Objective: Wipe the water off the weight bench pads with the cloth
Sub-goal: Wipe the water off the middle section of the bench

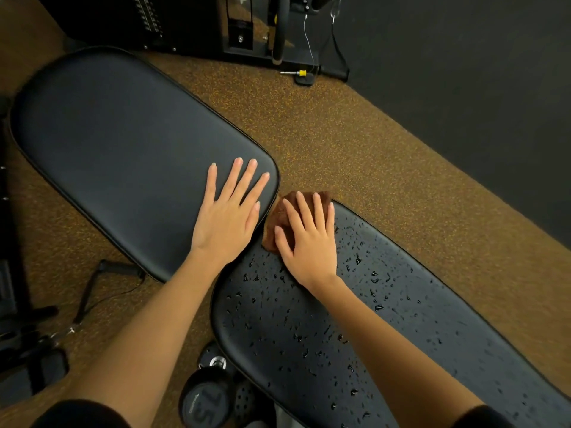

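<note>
Two black bench pads sit close together over a brown speckled floor (355,143). The left pad (123,143) looks dry and smooth. The right pad (432,319) is dotted all over with water drops (296,335), from its near end up to the far tip.

The person's left hand (230,217) lies flat on the near corner of the left pad. Its fingers are straight and spread apart. It holds nothing; it just rests on the pad.

The right hand (309,242) presses down on a brown cloth (278,220). Those fingers are straight too, and a little spread, lying on top of the cloth and not curled round it. The cloth is bunched up under the hand at the far tip of the right pad, right by the gap between the two pads. Part of the cloth pokes out past the fingertips and to the left of the thumb.

Both bare arms reach in from the bottom, with dark sleeves at the edge of the view.

Below the right pad, near the bottom, stands a dark dumbbell (205,400) with "75" on its end. A black strap handle (92,291) lies on the floor to the left. At the top stands a black gym machine (191,26) with a yellow-tipped pin (296,73) beside it. A dark wall (479,72) fills the top right.
</note>
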Available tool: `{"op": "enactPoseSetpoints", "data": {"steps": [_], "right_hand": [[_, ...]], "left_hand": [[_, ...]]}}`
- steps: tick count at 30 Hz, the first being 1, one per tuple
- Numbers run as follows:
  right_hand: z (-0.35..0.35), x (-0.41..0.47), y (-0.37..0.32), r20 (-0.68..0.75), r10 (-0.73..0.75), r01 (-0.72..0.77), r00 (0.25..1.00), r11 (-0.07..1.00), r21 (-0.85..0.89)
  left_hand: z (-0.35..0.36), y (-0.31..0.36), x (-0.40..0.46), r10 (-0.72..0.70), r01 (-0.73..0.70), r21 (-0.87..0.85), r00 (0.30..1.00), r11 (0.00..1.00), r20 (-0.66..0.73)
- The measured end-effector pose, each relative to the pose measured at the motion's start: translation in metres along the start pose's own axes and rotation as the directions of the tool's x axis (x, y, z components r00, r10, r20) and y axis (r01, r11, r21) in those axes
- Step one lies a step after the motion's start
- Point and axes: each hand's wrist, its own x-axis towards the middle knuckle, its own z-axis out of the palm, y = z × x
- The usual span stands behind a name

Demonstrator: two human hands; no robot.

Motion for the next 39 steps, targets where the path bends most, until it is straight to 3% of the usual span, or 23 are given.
{"op": "enactPoseSetpoints", "data": {"steps": [4,6,10,13,15,17,22,24,28,31,33,35,39], "right_hand": [[-0.012,-0.012,0.031,0.088,-0.22,0.219,0.971,0.975,0.027],[-0.02,-0.018,0.054,0.1,-0.241,0.242,0.965,0.97,0.006],[-0.024,-0.012,0.07,0.055,-0.067,0.067,0.996,0.998,-0.013],[-0.017,0.011,0.042,0.047,0.115,-0.114,0.992,0.993,-0.012],[-0.012,0.022,0.022,0.054,0.147,-0.147,0.988,0.989,-0.011],[-0.009,0.023,0.013,0.068,0.091,-0.091,0.994,0.996,-0.005],[-0.02,-0.013,0.047,0.115,-0.211,0.21,0.971,0.977,0.021],[-0.027,-0.027,0.069,0.121,-0.233,0.237,0.965,0.971,-0.024],[-0.032,-0.025,0.082,0.1,-0.109,0.118,0.989,0.989,-0.089],[-0.022,0.001,0.051,0.054,0.102,-0.098,0.993,0.993,-0.066],[-0.015,0.016,0.027,0.048,0.16,-0.158,0.986,0.986,-0.045],[-0.01,0.017,0.01,0.06,0.1,-0.099,0.993,0.995,-0.033],[-0.012,-0.013,0.018,0.117,-0.173,0.172,0.978,0.985,0.02]], "left_hand": [[0.0,0.001,-0.002,0.013,-0.013,0.0,1.0,1.0,0.004],[0.0,-0.001,-0.002,0.033,-0.033,-0.002,0.999,0.999,0.002],[-0.002,-0.004,-0.001,0.045,-0.045,-0.022,0.999,0.999,0.009],[-0.001,-0.004,0.0,0.057,-0.057,-0.01,0.998,0.998,0.019],[-0.001,-0.004,0.0,0.062,-0.062,-0.003,0.998,0.998,0.026],[0.001,-0.005,0.0,0.07,-0.07,0.008,0.997,0.998,0.027],[0.005,-0.008,0.0,0.087,-0.086,-0.026,0.996,0.996,0.013],[0.007,-0.009,0.001,0.098,-0.098,-0.049,0.995,0.994,0.006],[0.008,-0.01,0.002,0.1,-0.099,-0.061,0.995,0.993,0.018],[0.007,-0.01,0.001,0.091,-0.09,-0.038,0.996,0.995,0.023],[0.005,-0.007,-0.001,0.078,-0.077,-0.026,0.997,0.997,0.025],[0.004,-0.002,-0.005,0.05,-0.05,-0.02,0.999,0.999,0.022],[0.003,-0.001,-0.019,0.081,-0.081,-0.015,0.996,0.997,0.021]]}}
